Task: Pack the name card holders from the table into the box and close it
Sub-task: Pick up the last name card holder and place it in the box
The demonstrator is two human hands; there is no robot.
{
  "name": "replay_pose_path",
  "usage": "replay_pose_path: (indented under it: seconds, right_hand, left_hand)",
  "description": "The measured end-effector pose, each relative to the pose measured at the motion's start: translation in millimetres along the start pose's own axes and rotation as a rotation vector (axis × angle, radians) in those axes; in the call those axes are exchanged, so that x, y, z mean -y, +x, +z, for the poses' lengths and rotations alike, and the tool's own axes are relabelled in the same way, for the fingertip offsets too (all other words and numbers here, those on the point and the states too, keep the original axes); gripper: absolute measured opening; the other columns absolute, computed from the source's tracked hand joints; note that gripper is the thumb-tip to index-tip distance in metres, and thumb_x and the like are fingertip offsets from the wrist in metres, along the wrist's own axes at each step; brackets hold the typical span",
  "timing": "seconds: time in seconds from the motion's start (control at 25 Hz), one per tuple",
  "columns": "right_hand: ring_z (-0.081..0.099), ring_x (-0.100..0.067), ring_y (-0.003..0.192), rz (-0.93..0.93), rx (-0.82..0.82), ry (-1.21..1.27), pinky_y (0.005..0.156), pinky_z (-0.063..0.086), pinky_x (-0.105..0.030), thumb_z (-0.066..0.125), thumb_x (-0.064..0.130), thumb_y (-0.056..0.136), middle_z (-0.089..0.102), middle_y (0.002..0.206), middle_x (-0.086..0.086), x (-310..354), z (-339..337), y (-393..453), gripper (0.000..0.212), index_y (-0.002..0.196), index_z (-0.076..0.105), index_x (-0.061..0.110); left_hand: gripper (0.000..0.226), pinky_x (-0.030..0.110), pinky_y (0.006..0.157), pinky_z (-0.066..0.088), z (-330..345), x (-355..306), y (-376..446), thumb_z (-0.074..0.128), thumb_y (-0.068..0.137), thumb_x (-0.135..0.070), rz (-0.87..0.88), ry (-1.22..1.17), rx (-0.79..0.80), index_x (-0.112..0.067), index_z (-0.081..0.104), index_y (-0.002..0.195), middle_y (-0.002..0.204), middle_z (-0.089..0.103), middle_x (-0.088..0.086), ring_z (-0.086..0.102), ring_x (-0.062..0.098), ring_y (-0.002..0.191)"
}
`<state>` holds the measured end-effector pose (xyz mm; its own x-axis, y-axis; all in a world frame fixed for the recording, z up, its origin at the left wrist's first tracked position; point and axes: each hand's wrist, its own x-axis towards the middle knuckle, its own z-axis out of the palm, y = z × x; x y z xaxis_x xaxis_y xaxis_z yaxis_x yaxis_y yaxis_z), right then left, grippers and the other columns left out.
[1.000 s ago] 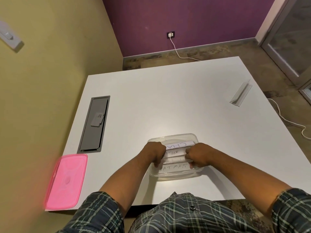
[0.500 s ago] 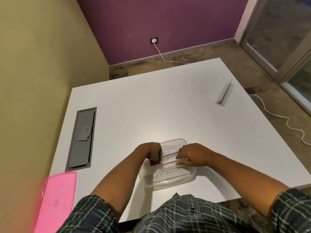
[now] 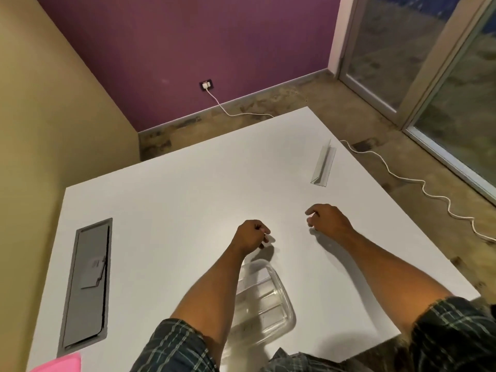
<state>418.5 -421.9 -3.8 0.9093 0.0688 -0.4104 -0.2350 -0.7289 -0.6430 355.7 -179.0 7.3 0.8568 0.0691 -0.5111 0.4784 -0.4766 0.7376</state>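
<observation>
Both hands (image 3: 251,236) (image 3: 328,220) outstretched, empty, loosely curled.

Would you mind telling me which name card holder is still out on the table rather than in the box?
The clear acrylic name card holder standing alone near the table's far right edge; the others lie inside the clear plastic box.

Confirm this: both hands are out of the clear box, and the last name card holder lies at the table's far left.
Wrong side. In the head view the last name card holder stands at the table's far right; both hands, left and right, are out of the clear box.
</observation>
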Motion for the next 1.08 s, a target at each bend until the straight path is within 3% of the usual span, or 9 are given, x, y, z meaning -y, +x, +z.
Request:
replay_pose_path:
  seconds: [0.12,0.2,0.32,0.44,0.68,0.8,0.96,1.0,1.08]
  right_hand:
    - [0.072,-0.017,0.081,0.102,-0.022,-0.032,0.082,0.055,-0.033,0.068,0.024,0.084,0.075,0.075,0.005,-19.5,-22.3,30.2,0.003,0.084,0.072,0.025]
    - [0.070,-0.026,0.069,0.139,-0.051,0.144,0.073,0.056,-0.036,0.070,0.018,0.084,0.076,0.072,-0.008,-28.8,-32.4,52.7,0.006,0.080,0.073,0.015]
    - [0.060,-0.028,0.059,0.189,-0.099,0.383,0.062,0.053,-0.040,0.070,0.012,0.088,0.070,0.076,-0.024,-30.9,-48.5,89.5,0.015,0.083,0.072,-0.002]
    - [0.060,-0.027,0.058,0.210,-0.131,0.446,0.066,0.058,-0.043,0.071,0.023,0.093,0.069,0.076,-0.019,-24.5,-60.8,124.6,0.026,0.085,0.072,-0.002]
    - [0.069,-0.024,0.061,0.213,-0.122,0.380,0.059,0.052,-0.029,0.066,0.040,0.095,0.073,0.081,-0.007,-20.3,-48.9,169.3,0.033,0.088,0.074,0.009]
    - [0.072,-0.021,0.060,0.218,-0.103,0.310,0.057,0.051,-0.028,0.063,0.039,0.097,0.075,0.083,-0.005,-18.6,-38.7,179.6,0.032,0.090,0.074,0.009]
    - [0.072,-0.020,0.067,0.244,-0.137,0.234,0.066,0.056,-0.030,0.059,0.033,0.098,0.076,0.084,-0.005,-16.3,-23.9,186.2,0.026,0.095,0.073,0.012]
    - [0.072,-0.022,0.071,0.252,-0.143,0.231,0.068,0.056,-0.030,0.057,0.034,0.099,0.076,0.087,-0.007,-14.9,-22.5,188.3,0.028,0.098,0.073,0.011]
    - [0.071,-0.027,0.077,0.268,-0.145,0.222,0.070,0.055,-0.032,0.055,0.032,0.101,0.075,0.090,-0.011,-11.0,-21.9,191.6,0.029,0.098,0.073,0.009]
  left_hand:
    - [0.026,0.032,0.072,0.060,23.3,-20.3,31.1,0.044,0.093,-0.001,-0.024,-0.017,0.052,-0.002,0.070,0.097,0.086,0.070,0.009,0.065,0.018,0.070]
    - [0.022,0.041,0.088,0.058,37.8,-38.8,53.4,0.050,0.091,-0.003,-0.050,-0.014,0.094,-0.010,0.069,0.100,0.097,0.069,0.008,0.066,0.022,0.082]
    - [0.038,0.042,0.109,0.045,56.7,-70.2,88.3,0.052,0.098,-0.015,-0.027,0.105,0.171,-0.008,0.057,0.136,0.136,0.061,0.012,0.060,0.031,0.123]
    - [0.059,0.036,0.118,0.032,70.8,-101.7,117.5,0.046,0.102,-0.030,0.022,0.164,0.204,-0.014,0.030,0.156,0.158,0.039,0.007,0.041,0.026,0.143]
    - [0.070,0.035,0.120,0.027,93.2,-129.0,162.6,0.044,0.099,-0.014,0.079,0.211,0.270,-0.015,0.011,0.160,0.164,0.027,0.009,0.030,0.027,0.149]
    - [0.071,0.032,0.114,0.035,97.4,-131.9,175.0,0.044,0.097,-0.009,0.046,0.114,0.299,-0.013,0.011,0.159,0.159,0.035,0.012,0.039,0.029,0.143]
    - [0.067,0.001,0.060,0.044,102.7,-137.1,181.2,0.045,0.097,0.002,0.014,-0.074,0.344,-0.017,0.022,0.157,0.150,0.045,0.008,0.051,0.012,0.110]
    - [0.067,0.003,0.059,0.043,103.9,-138.8,182.6,0.046,0.097,0.003,0.009,-0.103,0.341,-0.019,0.025,0.157,0.149,0.047,0.007,0.049,0.011,0.106]
    - [0.067,0.012,0.076,0.045,105.2,-138.2,184.6,0.048,0.096,0.001,-0.005,-0.149,0.327,-0.021,0.028,0.156,0.148,0.048,0.005,0.053,0.016,0.113]
